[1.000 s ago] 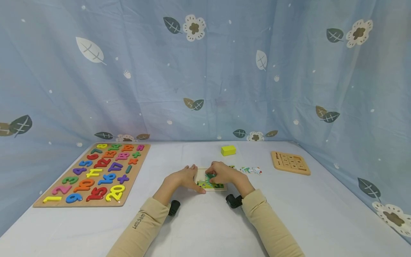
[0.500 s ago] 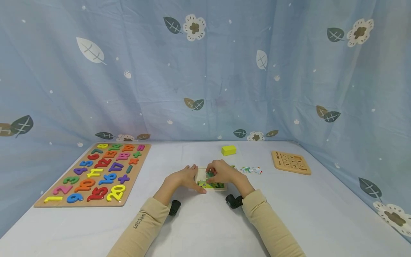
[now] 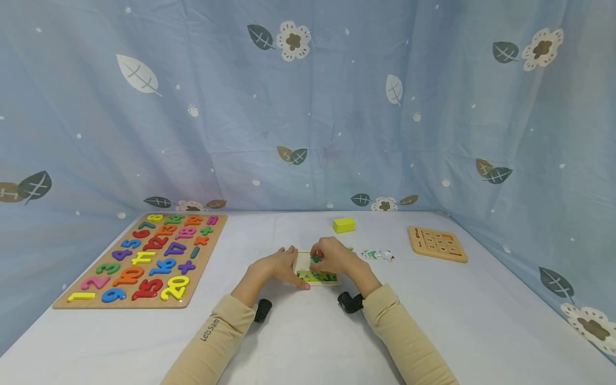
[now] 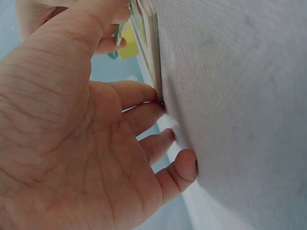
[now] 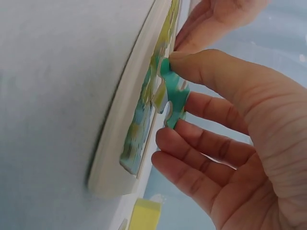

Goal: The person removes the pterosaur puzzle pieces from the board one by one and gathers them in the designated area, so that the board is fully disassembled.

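My right hand (image 3: pixel 334 255) pinches a green jigsaw piece (image 5: pixel 176 91) between thumb and fingers, tilted just above a small wooden jigsaw tray (image 5: pixel 111 175). Green and yellow pieces (image 3: pixel 316 276) fill the tray's near part, while bare wood shows at its left in the head view. My left hand (image 3: pixel 279 266) lies spread at the tray's left side, its thumb along the near edge. In the left wrist view, the fingertips (image 4: pixel 151 93) touch the tray's edge and the cloth. The right fingers hide part of the tray in the head view.
Loose jigsaw pieces (image 3: pixel 377 255) lie right of the tray, with a yellow block (image 3: pixel 344 225) behind it. A large number board (image 3: pixel 204 263) lies at the left, a wooden number-tile puzzle (image 3: pixel 435 255) at the right. Black devices (image 3: pixel 349 302) sit by both wrists.
My right hand has risen slightly away from the tray with the green piece, uncovering more of the pieces below. The left hand stays in place.
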A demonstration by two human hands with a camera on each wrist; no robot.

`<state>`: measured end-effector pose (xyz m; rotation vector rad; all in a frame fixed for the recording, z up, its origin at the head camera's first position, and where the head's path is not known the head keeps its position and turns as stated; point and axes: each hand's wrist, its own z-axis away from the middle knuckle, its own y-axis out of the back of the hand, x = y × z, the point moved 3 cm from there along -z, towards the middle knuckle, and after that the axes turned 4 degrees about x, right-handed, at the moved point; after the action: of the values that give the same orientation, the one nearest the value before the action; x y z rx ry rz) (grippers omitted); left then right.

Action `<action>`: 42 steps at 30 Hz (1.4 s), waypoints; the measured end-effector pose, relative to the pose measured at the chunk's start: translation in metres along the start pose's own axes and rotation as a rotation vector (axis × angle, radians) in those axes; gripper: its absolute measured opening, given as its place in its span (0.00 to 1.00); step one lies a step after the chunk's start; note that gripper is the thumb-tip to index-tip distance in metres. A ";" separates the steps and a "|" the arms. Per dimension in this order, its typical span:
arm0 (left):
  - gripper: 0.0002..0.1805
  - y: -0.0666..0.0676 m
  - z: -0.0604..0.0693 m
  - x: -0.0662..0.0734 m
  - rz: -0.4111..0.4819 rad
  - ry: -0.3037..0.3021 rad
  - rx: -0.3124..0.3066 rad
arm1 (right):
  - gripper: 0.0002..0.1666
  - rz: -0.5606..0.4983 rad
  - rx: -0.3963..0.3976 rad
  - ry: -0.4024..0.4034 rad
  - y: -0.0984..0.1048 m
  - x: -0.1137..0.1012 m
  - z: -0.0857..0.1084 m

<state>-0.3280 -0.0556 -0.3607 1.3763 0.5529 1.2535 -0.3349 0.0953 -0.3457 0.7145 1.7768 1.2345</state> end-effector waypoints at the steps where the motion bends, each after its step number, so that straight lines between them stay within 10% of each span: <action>1: 0.60 0.000 0.000 0.000 -0.001 0.001 -0.001 | 0.16 0.005 0.002 0.002 0.000 0.000 0.000; 31: 0.60 -0.001 -0.001 0.001 -0.009 0.006 0.011 | 0.11 -0.065 0.011 0.140 0.044 0.014 0.016; 42: 0.60 -0.002 -0.002 0.000 0.007 -0.014 0.034 | 0.05 -0.111 -0.031 -0.003 0.063 0.040 0.031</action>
<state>-0.3293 -0.0545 -0.3628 1.4156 0.5620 1.2445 -0.3279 0.1638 -0.3046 0.5916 1.7663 1.1830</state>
